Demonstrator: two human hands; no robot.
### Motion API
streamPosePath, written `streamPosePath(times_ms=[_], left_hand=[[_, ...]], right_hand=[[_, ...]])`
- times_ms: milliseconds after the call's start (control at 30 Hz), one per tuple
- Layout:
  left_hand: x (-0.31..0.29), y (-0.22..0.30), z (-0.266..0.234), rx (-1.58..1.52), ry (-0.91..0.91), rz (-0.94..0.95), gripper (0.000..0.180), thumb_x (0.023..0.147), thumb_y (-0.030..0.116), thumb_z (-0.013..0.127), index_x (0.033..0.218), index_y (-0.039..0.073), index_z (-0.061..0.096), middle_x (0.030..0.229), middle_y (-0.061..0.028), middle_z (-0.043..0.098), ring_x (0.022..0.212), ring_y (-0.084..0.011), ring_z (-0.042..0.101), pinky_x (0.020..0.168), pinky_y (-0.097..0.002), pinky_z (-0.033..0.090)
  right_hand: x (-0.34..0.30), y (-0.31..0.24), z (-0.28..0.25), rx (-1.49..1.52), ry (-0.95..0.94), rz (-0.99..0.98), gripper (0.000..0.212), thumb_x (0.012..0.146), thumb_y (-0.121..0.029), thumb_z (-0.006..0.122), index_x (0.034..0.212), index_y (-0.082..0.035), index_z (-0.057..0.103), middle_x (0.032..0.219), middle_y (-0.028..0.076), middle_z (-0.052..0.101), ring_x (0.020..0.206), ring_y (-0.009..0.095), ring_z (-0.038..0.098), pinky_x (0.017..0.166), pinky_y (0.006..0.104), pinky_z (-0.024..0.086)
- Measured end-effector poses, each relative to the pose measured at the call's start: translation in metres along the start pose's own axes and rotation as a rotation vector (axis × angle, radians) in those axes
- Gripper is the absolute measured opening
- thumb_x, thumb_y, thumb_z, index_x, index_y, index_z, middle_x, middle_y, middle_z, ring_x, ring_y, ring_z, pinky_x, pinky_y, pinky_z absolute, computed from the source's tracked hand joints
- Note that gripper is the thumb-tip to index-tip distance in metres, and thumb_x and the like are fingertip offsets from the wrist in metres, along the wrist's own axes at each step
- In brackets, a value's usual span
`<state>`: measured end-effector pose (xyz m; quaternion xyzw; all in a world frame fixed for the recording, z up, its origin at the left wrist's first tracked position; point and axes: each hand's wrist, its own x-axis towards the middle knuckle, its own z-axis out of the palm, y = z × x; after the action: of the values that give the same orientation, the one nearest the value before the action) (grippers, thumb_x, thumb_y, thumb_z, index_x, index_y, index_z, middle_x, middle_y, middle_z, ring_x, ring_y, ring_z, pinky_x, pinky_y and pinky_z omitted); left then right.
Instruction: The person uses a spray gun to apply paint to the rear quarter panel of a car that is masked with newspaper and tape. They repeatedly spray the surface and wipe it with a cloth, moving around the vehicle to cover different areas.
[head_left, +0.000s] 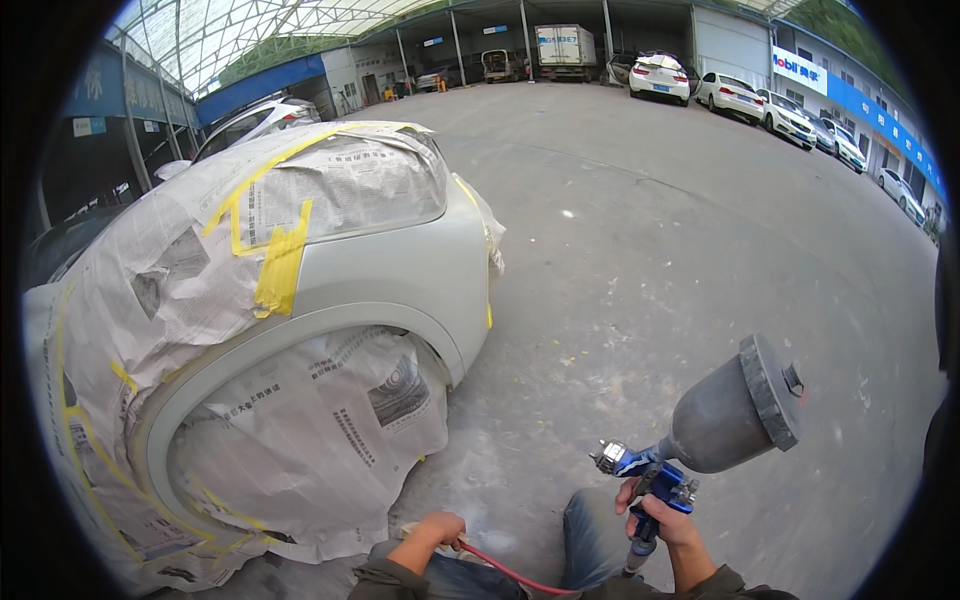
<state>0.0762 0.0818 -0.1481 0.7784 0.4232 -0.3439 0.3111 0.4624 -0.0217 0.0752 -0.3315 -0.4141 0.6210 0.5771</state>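
Note:
My right hand [676,527] is wrapped round the handle of a blue paint spray gun [655,485]. A grey lidded cup [722,418] sits tilted on top of the gun, and its silver nozzle points left toward the car. My left hand [437,530] is closed round a red air hose [515,578], which runs right along my lap. Something small and pale shows beside the left fingers, too little to name. Left of both hands is a light grey car body [390,265]. Newspaper [300,430] covers its wheel opening and window, held by yellow masking tape [283,268].
Grey concrete floor [600,280] with pale dust and specks stretches right of the car. Parked white cars [735,97] line the far right. A box truck [565,52] stands at the back under a roof. Another car [250,122] is beyond the masked one.

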Motion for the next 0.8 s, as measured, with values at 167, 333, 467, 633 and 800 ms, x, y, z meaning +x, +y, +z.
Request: streamPosePath(times_ms=[167,333,467,633,800], left_hand=[[-0.001,-0.003,-0.004,-0.03,-0.029,-0.002,0.03,0.071,0.034,0.08,0.097,0.019,0.074,0.09,-0.0096,0.07,0.089,-0.0315,0.065,0.07,-0.0443,0.05],[0.006,-0.007,0.003,-0.065,0.005,0.017,0.032,0.07,0.034,0.081,0.097,0.019,0.074,0.09,-0.0091,0.071,0.088,-0.0319,0.065,0.07,-0.0445,0.05],[0.0,0.0,0.0,-0.08,0.053,-0.01,0.033,0.066,0.027,0.084,0.096,0.017,0.074,0.093,-0.0112,0.071,0.09,-0.0319,0.066,0.074,-0.0432,0.051],[-0.008,0.002,-0.002,-0.074,0.071,-0.014,0.033,0.065,0.027,0.084,0.095,0.017,0.074,0.093,-0.0113,0.071,0.09,-0.0323,0.066,0.074,-0.0434,0.051],[0.001,-0.005,0.006,-0.086,0.059,-0.024,0.033,0.065,0.027,0.083,0.095,0.018,0.074,0.091,-0.0107,0.071,0.089,-0.0315,0.066,0.072,-0.0436,0.052]], right_hand=[[-0.005,0.0,-0.001,0.01,0.003,-0.009,0.052,0.085,-0.029,0.068,0.122,0.002,0.048,0.095,0.016,0.061,0.085,0.024,0.064,0.049,0.0291,0.057],[-0.006,0.005,-0.008,0.021,-0.046,0.041,0.06,0.084,-0.025,0.068,0.133,-0.003,0.039,0.097,0.016,0.06,0.086,0.024,0.063,0.051,0.0293,0.057],[-0.006,-0.005,0.005,0.005,-0.065,0.048,0.064,0.085,-0.024,0.066,0.137,-0.005,0.035,0.099,0.013,0.06,0.09,0.022,0.062,0.054,0.0281,0.055],[-0.003,-0.006,0.014,0.006,-0.059,0.04,0.067,0.083,-0.025,0.068,0.138,-0.005,0.035,0.098,0.014,0.06,0.087,0.023,0.063,0.053,0.0282,0.055],[0.007,-0.017,0.024,0.054,-0.055,-0.016,0.072,0.082,-0.025,0.069,0.139,-0.006,0.03,0.09,0.02,0.06,0.078,0.027,0.064,0.045,0.0309,0.056]])
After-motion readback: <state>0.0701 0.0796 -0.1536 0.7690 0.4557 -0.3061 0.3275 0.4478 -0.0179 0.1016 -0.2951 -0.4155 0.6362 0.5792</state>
